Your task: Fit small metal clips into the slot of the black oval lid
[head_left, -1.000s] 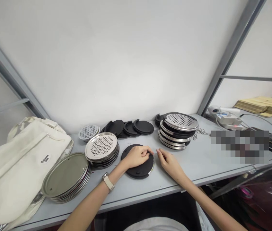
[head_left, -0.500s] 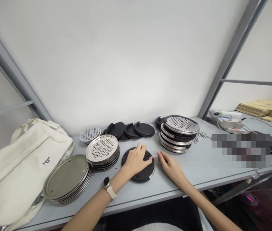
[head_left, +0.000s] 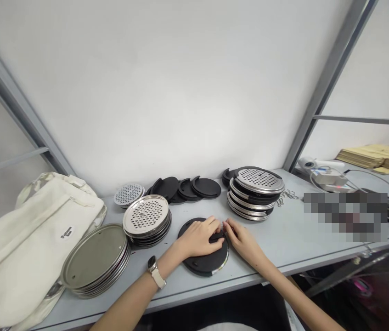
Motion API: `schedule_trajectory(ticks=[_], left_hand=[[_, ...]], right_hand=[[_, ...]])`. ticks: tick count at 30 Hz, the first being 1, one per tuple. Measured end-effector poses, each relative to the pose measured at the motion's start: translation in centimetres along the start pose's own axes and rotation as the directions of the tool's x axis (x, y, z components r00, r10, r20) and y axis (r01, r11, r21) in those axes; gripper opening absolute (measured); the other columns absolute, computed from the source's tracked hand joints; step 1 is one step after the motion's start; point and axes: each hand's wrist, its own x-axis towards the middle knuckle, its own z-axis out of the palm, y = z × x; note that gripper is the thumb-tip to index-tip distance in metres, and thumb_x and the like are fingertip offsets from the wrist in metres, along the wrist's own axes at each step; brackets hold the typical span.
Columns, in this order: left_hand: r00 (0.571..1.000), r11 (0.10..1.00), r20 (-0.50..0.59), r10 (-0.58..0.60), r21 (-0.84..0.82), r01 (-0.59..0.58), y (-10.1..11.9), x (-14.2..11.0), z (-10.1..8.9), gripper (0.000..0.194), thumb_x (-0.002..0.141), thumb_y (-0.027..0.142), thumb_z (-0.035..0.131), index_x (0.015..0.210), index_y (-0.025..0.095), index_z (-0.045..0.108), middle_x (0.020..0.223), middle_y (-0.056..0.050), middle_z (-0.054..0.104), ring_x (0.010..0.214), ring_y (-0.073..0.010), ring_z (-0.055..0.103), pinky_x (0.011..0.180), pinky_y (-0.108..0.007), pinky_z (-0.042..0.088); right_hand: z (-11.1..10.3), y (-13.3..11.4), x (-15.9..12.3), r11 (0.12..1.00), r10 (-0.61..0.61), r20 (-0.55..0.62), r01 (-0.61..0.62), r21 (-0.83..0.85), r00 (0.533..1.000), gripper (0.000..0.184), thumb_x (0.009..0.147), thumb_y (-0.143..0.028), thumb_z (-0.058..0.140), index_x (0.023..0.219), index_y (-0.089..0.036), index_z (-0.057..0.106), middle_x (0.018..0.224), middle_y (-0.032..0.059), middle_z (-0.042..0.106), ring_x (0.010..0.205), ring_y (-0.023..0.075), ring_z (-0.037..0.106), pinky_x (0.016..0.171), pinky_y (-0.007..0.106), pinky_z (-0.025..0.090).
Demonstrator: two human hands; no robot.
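Note:
A black round disc with a shiny metal edge lies flat on the grey table. Across its top rests my left hand, thumb and fingers closed over the raised black part near the right rim. My right hand is pinched at that same rim, its fingertips almost touching those of my left. Between them shows a tiny bit of thin metal wire, mostly hidden by the fingers. Several bent wire hooks lie loose at the back right.
Perforated metal grater plates are stacked to the left, olive lids nearer me. Black discs lie along the wall. A tall stack of grater discs stands behind my right hand. A cream bag covers the left end.
The black disc has shifted slightly toward me and right, with my left hand on it. My right fingertips have closed in on its rim, hiding most of the wire.

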Motion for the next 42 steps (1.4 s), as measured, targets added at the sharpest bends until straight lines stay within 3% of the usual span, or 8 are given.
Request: schedule_trajectory(ticks=[5,14,25,30,35,37,39,42], left_hand=[[0.999,0.999,-0.012,-0.032,-0.017,0.032,0.1,0.1,0.2,0.015,0.083,0.032,0.053,0.090,0.020,0.047,0.088,0.000,0.054,0.071,-0.0146,0.055,0.063,-0.026,0.039],[0.990,0.990,-0.016,-0.139,-0.019,0.138,0.3,0.0,-0.1,0.021,0.083,0.036,0.055,0.095,0.021,0.048,0.094,-0.001,0.055,0.076,-0.0164,0.057,0.067,-0.028,0.043],[0.959,0.959,-0.065,-0.277,0.039,0.280,-1.1,0.6,0.2,0.017,0.091,0.034,0.046,0.102,0.021,0.049,0.102,-0.003,0.052,0.084,-0.0178,0.058,0.073,-0.030,0.046],[0.954,0.954,-0.056,-0.294,0.036,0.296,-1.2,0.5,0.2,0.017,0.093,0.031,0.043,0.104,0.021,0.050,0.101,-0.003,0.051,0.086,-0.0182,0.057,0.071,-0.030,0.047],[0.959,0.959,-0.012,-0.285,-0.003,0.285,-0.9,0.7,-0.1,0.020,0.093,0.028,0.041,0.111,0.022,0.048,0.103,-0.004,0.052,0.093,-0.0195,0.056,0.074,-0.031,0.049],[0.960,0.960,0.012,-0.279,-0.024,0.279,-0.9,0.8,-0.4,0.021,0.093,0.026,0.042,0.113,0.023,0.047,0.104,-0.004,0.052,0.094,-0.0196,0.056,0.075,-0.031,0.049],[0.959,0.958,0.035,-0.283,-0.049,0.284,-0.9,0.9,-0.7,0.022,0.092,0.027,0.042,0.114,0.024,0.047,0.104,-0.004,0.052,0.093,-0.0193,0.056,0.075,-0.030,0.049],[0.952,0.949,0.047,-0.304,-0.076,0.307,-1.1,1.0,-0.9,0.021,0.091,0.025,0.046,0.112,0.025,0.047,0.105,-0.003,0.053,0.092,-0.0187,0.057,0.074,-0.029,0.050]], right_hand=[[0.1,-0.6,-0.3,0.994,-0.030,0.062,0.037,-0.107,0.998,0.028,0.094,-0.032,0.031,0.077,-0.021,0.050,0.066,0.0016,0.059,0.056,0.0164,0.053,0.057,0.026,0.034],[-1.4,-1.1,-0.1,0.993,-0.061,0.165,0.076,-0.087,0.984,0.032,0.094,-0.032,0.032,0.072,-0.020,0.053,0.060,-0.0009,0.055,0.054,0.0146,0.050,0.054,0.024,0.031],[-2.1,-0.6,5.2,0.974,-0.150,0.379,0.202,-0.101,0.913,0.032,0.092,-0.026,0.037,0.066,-0.018,0.053,0.057,-0.0016,0.054,0.051,0.0114,0.043,0.050,0.023,0.026],[-1.5,0.1,5.5,0.974,-0.170,0.376,0.213,-0.074,0.911,0.032,0.094,-0.027,0.035,0.067,-0.019,0.050,0.057,-0.0027,0.050,0.051,0.0118,0.043,0.052,0.023,0.029],[-1.4,0.3,5.1,0.966,-0.194,0.335,0.239,-0.098,0.922,0.032,0.095,-0.026,0.035,0.068,-0.019,0.050,0.067,0.0025,0.057,0.067,0.0175,0.052,0.063,0.028,0.038],[-1.5,0.2,5.0,0.962,-0.217,0.334,0.259,-0.085,0.917,0.029,0.095,-0.025,0.035,0.072,-0.019,0.053,0.072,0.0032,0.058,0.073,0.0190,0.055,0.075,0.034,0.042],[-1.6,0.3,5.1,0.966,-0.227,0.315,0.253,-0.045,0.921,0.025,0.095,-0.024,0.037,0.079,-0.020,0.056,0.075,0.0027,0.058,0.076,0.0192,0.056,0.090,0.042,0.039],[-1.5,0.4,5.2,0.971,-0.227,0.328,0.238,0.007,0.917,0.022,0.094,-0.024,0.038,0.084,-0.021,0.057,0.078,0.0026,0.058,0.079,0.0192,0.057,0.099,0.046,0.036]])
